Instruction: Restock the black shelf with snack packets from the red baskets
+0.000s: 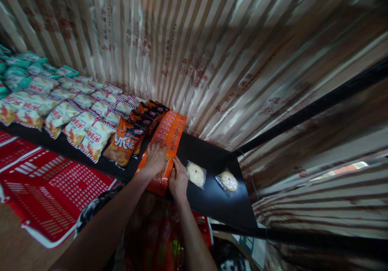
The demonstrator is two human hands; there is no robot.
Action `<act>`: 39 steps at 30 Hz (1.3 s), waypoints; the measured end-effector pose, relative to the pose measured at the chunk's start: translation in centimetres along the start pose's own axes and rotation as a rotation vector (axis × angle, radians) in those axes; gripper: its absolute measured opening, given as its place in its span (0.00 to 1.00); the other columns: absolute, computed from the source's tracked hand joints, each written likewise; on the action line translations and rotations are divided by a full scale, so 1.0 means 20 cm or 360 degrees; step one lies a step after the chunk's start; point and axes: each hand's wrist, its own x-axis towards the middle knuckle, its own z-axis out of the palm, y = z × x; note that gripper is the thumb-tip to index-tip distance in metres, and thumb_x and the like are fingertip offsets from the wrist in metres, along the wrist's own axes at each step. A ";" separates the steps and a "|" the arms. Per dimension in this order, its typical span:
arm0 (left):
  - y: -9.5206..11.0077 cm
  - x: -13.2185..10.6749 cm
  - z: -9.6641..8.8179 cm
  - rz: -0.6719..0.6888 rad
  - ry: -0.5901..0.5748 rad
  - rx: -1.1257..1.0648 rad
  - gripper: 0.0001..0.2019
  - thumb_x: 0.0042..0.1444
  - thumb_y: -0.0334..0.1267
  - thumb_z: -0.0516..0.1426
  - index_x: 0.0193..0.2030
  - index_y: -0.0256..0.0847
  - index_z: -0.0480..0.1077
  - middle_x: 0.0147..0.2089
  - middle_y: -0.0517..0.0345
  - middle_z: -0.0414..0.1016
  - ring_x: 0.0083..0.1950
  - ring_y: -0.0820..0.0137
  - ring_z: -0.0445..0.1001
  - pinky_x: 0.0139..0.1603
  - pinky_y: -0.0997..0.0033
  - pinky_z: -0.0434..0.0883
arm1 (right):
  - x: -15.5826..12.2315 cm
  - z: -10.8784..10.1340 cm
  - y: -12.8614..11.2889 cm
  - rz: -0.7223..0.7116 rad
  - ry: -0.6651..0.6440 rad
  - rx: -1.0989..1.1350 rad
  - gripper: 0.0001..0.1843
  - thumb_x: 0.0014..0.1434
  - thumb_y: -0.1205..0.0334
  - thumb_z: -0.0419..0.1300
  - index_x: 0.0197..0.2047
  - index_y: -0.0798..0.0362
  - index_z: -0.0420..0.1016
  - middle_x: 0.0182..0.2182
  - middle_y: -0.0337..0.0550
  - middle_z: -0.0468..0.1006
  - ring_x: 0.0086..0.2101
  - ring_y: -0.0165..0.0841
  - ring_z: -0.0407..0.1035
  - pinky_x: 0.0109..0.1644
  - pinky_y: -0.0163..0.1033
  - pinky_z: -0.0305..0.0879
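A row of flat orange snack packets (168, 135) lies overlapped on a black shelf (212, 200). My left hand (155, 158) lies flat on the front packet, fingers stretched out. My right hand (178, 179) rests at that packet's right edge, fingers together against it. Two clear-wrapped round buns (196, 174) (228, 180) lie on the shelf just right of my right hand.
Dark orange snack bags (125, 141) and rows of white, red-striped bags (75, 117) fill the shelf to the left, with green packs (18, 67) farther left. Red plastic baskets (45, 190) sit below at the left. A striped shiny curtain (212, 53) hangs behind the shelf.
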 end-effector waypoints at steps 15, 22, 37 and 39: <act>-0.01 -0.02 -0.02 0.0055 0.0033 -0.0033 0.20 0.55 0.34 0.50 0.54 0.31 0.65 0.59 0.39 0.63 0.62 0.57 0.57 0.60 0.54 0.52 | 0.00 -0.01 -0.01 0.0090 0.0015 0.0080 0.24 0.55 0.71 0.44 0.52 0.58 0.69 0.51 0.51 0.72 0.52 0.35 0.64 0.57 0.46 0.60; 0.01 -0.02 -0.05 0.0048 0.0068 0.0019 0.19 0.55 0.33 0.50 0.53 0.31 0.65 0.57 0.40 0.64 0.59 0.57 0.59 0.58 0.57 0.56 | 0.00 -0.01 -0.02 0.0141 0.0062 0.0145 0.22 0.54 0.70 0.45 0.50 0.58 0.70 0.51 0.53 0.71 0.52 0.36 0.64 0.57 0.48 0.59; 0.03 -0.05 -0.14 0.0028 0.0035 0.0091 0.14 0.57 0.34 0.48 0.44 0.33 0.71 0.47 0.42 0.69 0.50 0.57 0.65 0.48 0.61 0.63 | 0.00 0.00 -0.01 0.0082 0.0159 0.0135 0.19 0.55 0.68 0.46 0.46 0.57 0.72 0.46 0.52 0.74 0.48 0.37 0.66 0.54 0.48 0.62; 0.04 -0.06 -0.14 0.0028 0.0081 0.0048 0.15 0.58 0.34 0.46 0.43 0.33 0.71 0.47 0.42 0.69 0.50 0.57 0.65 0.50 0.61 0.63 | 0.00 -0.01 -0.03 0.0062 0.0188 0.0155 0.19 0.56 0.68 0.45 0.46 0.58 0.72 0.48 0.53 0.72 0.50 0.37 0.65 0.55 0.48 0.62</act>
